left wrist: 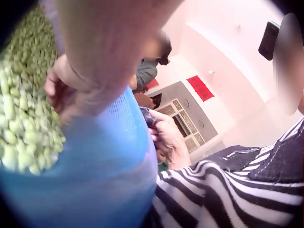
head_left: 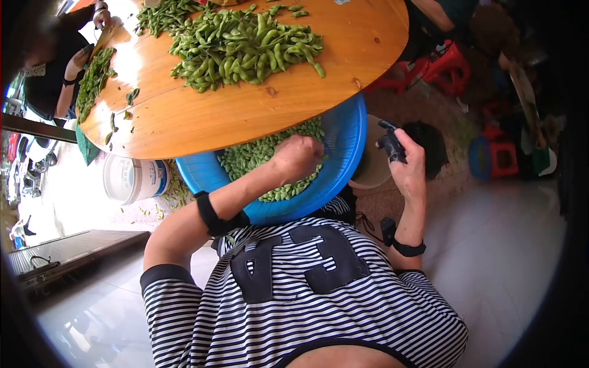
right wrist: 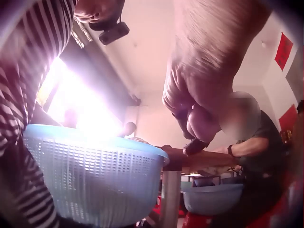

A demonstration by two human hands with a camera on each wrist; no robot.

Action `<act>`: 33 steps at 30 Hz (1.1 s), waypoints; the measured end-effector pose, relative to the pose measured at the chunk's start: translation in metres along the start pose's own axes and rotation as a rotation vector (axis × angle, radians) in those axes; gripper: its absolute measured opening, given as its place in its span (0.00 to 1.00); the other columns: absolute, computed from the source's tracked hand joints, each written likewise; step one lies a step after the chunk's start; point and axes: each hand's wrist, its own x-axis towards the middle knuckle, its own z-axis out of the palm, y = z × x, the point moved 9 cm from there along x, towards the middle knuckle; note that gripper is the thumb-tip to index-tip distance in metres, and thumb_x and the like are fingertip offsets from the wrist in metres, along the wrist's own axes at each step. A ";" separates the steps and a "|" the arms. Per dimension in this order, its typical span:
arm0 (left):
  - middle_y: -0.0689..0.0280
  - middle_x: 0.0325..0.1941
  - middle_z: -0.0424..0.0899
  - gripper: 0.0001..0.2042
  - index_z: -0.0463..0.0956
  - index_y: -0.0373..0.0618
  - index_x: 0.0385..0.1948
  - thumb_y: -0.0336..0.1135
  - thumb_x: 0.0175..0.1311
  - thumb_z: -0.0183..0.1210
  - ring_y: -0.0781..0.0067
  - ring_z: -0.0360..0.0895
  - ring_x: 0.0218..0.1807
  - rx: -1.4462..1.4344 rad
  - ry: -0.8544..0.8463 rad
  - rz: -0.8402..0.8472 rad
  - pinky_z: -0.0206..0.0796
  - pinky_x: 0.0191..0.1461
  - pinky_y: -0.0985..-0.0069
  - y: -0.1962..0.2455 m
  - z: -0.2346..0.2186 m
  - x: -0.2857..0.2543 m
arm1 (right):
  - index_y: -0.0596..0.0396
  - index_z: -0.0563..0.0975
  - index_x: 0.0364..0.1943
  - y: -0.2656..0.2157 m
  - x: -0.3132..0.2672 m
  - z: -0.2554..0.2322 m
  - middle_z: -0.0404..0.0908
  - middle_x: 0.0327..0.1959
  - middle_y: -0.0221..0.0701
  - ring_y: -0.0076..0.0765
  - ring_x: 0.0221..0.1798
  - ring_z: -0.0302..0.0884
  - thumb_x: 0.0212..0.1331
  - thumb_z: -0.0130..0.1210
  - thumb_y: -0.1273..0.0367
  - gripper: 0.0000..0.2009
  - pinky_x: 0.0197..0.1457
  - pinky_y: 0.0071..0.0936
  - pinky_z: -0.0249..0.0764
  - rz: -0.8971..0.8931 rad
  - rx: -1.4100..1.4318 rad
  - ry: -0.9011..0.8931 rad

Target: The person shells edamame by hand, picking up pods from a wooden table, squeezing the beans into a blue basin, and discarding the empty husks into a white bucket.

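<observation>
Shelled green beans fill much of a blue basket. My left hand is over the beans, its fingers bent down close to them; whether they hold a bean is hidden. To the right of the basket my right hand is raised in the air, with black coverings on some fingers. Those fingers are partly extended, and nothing is clearly seen between them. Whole green pods lie piled on the wooden table above the basket.
A white bucket stands left of the basket, and a pale bucket stands below my right hand. Red stools are beyond the table. Another person's hands are by pods at the table's left. A second blue basin stands farther off.
</observation>
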 end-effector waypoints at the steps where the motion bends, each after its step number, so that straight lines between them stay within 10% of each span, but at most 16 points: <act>1: 0.57 0.33 0.84 0.10 0.80 0.34 0.33 0.31 0.53 0.61 0.57 0.83 0.39 0.002 0.001 0.001 0.74 0.44 0.62 0.006 -0.007 -0.009 | 0.62 0.77 0.48 -0.015 -0.001 0.012 0.82 0.34 0.34 0.25 0.37 0.78 0.47 0.45 0.84 0.21 0.44 0.22 0.72 -0.038 0.201 -0.083; 4: 0.62 0.30 0.84 0.06 0.79 0.35 0.33 0.27 0.58 0.60 0.72 0.79 0.28 -0.461 0.223 0.141 0.70 0.29 0.72 0.030 -0.054 -0.039 | 0.62 0.78 0.43 -0.040 -0.009 0.052 0.78 0.30 0.24 0.14 0.32 0.69 0.47 0.45 0.84 0.18 0.35 0.14 0.67 0.060 0.388 -0.292; 6: 0.65 0.29 0.83 0.05 0.79 0.37 0.34 0.29 0.63 0.60 0.85 0.69 0.19 -1.098 0.069 -0.155 0.57 0.19 0.84 0.019 -0.048 -0.053 | 0.62 0.77 0.41 -0.035 -0.015 0.076 0.76 0.28 0.22 0.11 0.29 0.66 0.45 0.47 0.83 0.16 0.31 0.11 0.63 0.154 0.579 -0.418; 10: 0.71 0.24 0.76 0.05 0.78 0.38 0.34 0.30 0.64 0.61 0.88 0.63 0.16 -1.261 0.211 -0.101 0.49 0.16 0.87 0.009 -0.058 -0.063 | 0.62 0.78 0.47 -0.058 -0.015 0.095 0.73 0.28 0.19 0.10 0.28 0.65 0.44 0.49 0.81 0.21 0.29 0.10 0.62 0.115 0.797 -0.442; 21: 0.73 0.24 0.76 0.04 0.77 0.38 0.31 0.27 0.62 0.62 0.89 0.65 0.19 -1.030 0.427 -0.044 0.54 0.21 0.87 -0.002 -0.074 -0.073 | 0.63 0.77 0.48 -0.060 0.002 0.104 0.73 0.27 0.22 0.10 0.26 0.63 0.43 0.45 0.82 0.23 0.28 0.11 0.61 0.019 0.662 -0.431; 24: 0.73 0.24 0.76 0.03 0.77 0.40 0.32 0.28 0.62 0.62 0.88 0.65 0.20 -1.367 0.254 -0.038 0.55 0.22 0.86 0.002 -0.066 -0.070 | 0.62 0.78 0.46 -0.057 -0.003 0.121 0.70 0.25 0.22 0.10 0.25 0.62 0.44 0.45 0.82 0.21 0.26 0.11 0.59 0.171 1.119 -0.663; 33: 0.73 0.24 0.76 0.05 0.74 0.40 0.32 0.31 0.66 0.59 0.89 0.66 0.24 -0.916 0.465 -0.008 0.56 0.25 0.87 0.001 -0.081 -0.075 | 0.66 0.76 0.44 -0.084 0.004 0.106 0.73 0.30 0.26 0.16 0.31 0.66 0.45 0.43 0.85 0.19 0.34 0.13 0.63 -0.138 0.481 -0.345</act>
